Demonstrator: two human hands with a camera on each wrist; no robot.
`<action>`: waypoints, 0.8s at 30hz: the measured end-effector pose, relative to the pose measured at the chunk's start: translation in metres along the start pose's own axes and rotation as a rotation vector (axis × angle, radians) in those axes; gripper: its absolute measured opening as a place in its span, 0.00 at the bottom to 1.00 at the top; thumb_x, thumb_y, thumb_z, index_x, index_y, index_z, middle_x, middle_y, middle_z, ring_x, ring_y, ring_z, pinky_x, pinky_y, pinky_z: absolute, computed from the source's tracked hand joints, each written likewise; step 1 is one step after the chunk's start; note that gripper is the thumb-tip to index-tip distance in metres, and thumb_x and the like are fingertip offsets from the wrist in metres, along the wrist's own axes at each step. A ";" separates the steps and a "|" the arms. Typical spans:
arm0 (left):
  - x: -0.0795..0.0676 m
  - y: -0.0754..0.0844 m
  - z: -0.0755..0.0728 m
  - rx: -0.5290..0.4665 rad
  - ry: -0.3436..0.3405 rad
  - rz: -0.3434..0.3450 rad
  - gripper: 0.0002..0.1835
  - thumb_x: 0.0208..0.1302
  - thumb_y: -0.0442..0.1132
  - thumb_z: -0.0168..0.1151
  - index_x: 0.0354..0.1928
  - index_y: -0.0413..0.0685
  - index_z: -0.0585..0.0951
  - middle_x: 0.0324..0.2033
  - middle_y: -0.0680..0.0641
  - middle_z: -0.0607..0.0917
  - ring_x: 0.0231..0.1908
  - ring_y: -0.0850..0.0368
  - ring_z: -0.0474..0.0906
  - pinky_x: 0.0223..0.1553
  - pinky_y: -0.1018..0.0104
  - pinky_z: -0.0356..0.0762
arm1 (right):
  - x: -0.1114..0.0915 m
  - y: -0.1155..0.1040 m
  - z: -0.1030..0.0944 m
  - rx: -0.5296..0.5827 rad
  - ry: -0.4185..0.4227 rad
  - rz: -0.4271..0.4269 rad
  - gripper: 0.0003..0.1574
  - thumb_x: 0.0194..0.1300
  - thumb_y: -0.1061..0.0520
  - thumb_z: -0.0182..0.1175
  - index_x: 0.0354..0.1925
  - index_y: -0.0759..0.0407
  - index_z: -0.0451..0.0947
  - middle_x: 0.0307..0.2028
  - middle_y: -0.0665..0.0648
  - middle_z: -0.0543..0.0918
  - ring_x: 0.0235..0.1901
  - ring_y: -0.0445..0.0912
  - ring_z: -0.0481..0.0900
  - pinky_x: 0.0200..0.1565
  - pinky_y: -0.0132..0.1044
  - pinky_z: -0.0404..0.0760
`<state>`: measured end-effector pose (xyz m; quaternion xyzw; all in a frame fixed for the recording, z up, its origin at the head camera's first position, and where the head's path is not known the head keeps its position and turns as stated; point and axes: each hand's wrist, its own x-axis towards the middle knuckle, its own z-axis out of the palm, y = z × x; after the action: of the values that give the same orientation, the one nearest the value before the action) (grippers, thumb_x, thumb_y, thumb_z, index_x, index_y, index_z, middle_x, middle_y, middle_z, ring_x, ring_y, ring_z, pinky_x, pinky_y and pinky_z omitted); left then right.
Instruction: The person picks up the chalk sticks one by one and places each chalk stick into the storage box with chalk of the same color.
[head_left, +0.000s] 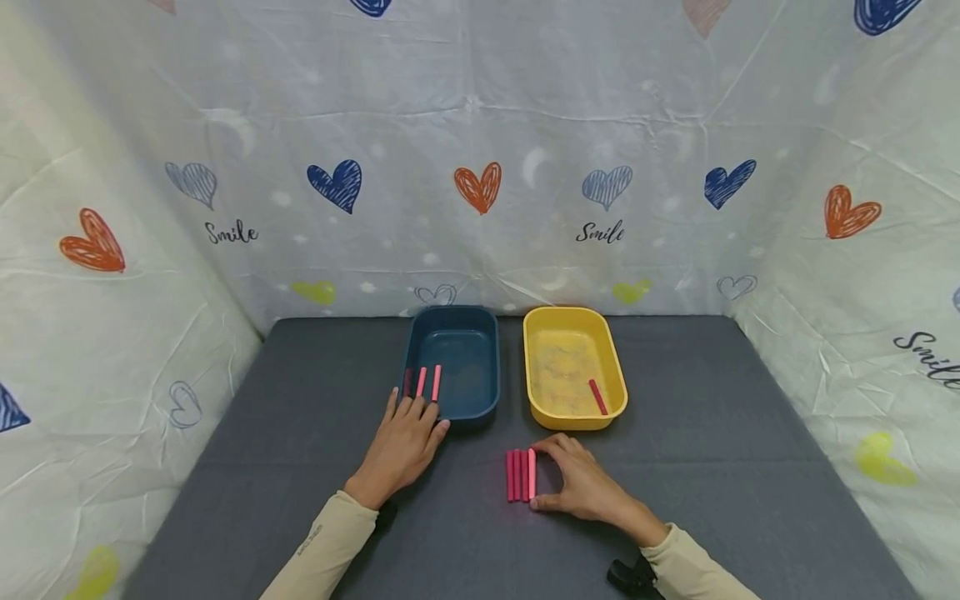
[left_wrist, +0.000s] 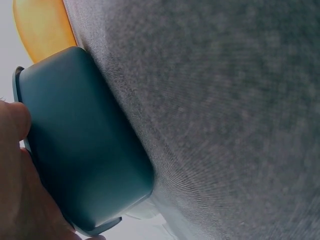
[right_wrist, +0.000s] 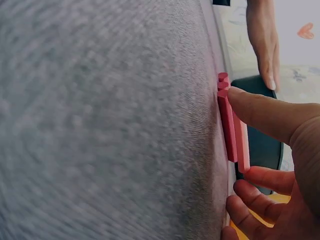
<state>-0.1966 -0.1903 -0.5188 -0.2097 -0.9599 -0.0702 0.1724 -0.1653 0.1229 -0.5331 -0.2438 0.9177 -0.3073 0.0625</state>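
Note:
My right hand [head_left: 581, 483] pinches a light pink stick [head_left: 532, 475] by its two ends, between thumb and fingertips. Close on its left lie three crimson sticks [head_left: 517, 477] side by side on the dark cloth. In the right wrist view the light pink stick [right_wrist: 242, 142] sits a little apart from the crimson ones [right_wrist: 227, 125]. My left hand [head_left: 401, 442] rests on the near left rim of a blue tray [head_left: 491, 367], fingers laid over the edge. Inside that tray are a dark stick [head_left: 408, 382] and two pink sticks [head_left: 437, 383], their lower ends partly hidden.
Right of the blue tray stands a yellow tray [head_left: 558, 312], with one crimson stick [head_left: 597, 397] slanting inside. Grey cloth [head_left: 712, 433] covers the table. A white patterned curtain [head_left: 540, 100] hangs behind and at both sides.

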 end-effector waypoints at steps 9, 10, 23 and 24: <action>0.000 -0.001 0.000 -0.004 0.006 0.004 0.16 0.74 0.51 0.51 0.45 0.46 0.77 0.41 0.43 0.80 0.51 0.44 0.74 0.69 0.34 0.57 | -0.003 -0.003 -0.007 0.057 0.034 -0.006 0.45 0.47 0.44 0.77 0.62 0.52 0.72 0.54 0.53 0.75 0.55 0.47 0.73 0.58 0.51 0.74; 0.000 -0.001 0.000 -0.003 0.008 0.004 0.16 0.74 0.51 0.51 0.45 0.46 0.77 0.41 0.43 0.80 0.51 0.43 0.75 0.69 0.34 0.57 | -0.003 -0.004 -0.009 0.060 0.041 -0.010 0.45 0.47 0.44 0.77 0.62 0.52 0.71 0.54 0.54 0.75 0.55 0.47 0.73 0.58 0.51 0.74; 0.001 -0.001 0.000 -0.016 0.009 0.006 0.15 0.74 0.51 0.51 0.43 0.46 0.76 0.41 0.43 0.80 0.50 0.44 0.75 0.69 0.34 0.56 | 0.001 -0.028 -0.040 0.077 0.094 -0.031 0.49 0.49 0.46 0.77 0.66 0.52 0.68 0.59 0.55 0.73 0.56 0.52 0.75 0.57 0.52 0.77; 0.001 -0.001 0.000 -0.017 0.009 0.007 0.15 0.74 0.51 0.51 0.43 0.46 0.76 0.41 0.43 0.80 0.50 0.44 0.75 0.69 0.34 0.56 | 0.001 -0.030 -0.043 0.082 0.097 -0.031 0.49 0.49 0.46 0.77 0.66 0.52 0.68 0.59 0.55 0.73 0.56 0.52 0.75 0.57 0.51 0.77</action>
<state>-0.1978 -0.1906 -0.5180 -0.2141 -0.9577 -0.0789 0.1753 -0.1655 0.1241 -0.4810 -0.2400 0.9024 -0.3572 0.0229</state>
